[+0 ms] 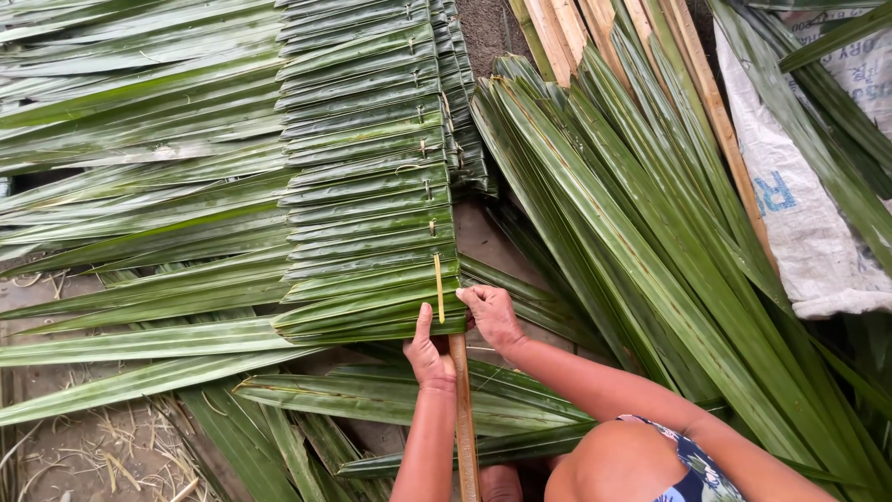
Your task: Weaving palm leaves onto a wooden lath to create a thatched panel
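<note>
Head view: left hand (429, 353) flat, thumb up, pressing folded palm leaf (372, 311) at near end of thatch panel (367, 158). Right hand (491, 314) pinching leaf edge just beside thin yellow sliver (439, 288) stuck through fold. Wooden stick (463, 409) runs under fold, between hands. Loose leaf pile (650, 232) right; white sack (799, 204) partly covered. Forearms cut off at frame bottom.

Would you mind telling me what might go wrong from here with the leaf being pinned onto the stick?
The pale sliver stands only partly pushed through the folded leaves; it might snap or slip out. The left hand and right hand press close beside it, so a finger could get pricked. The newest fold could spring open off the wooden stick.
</note>
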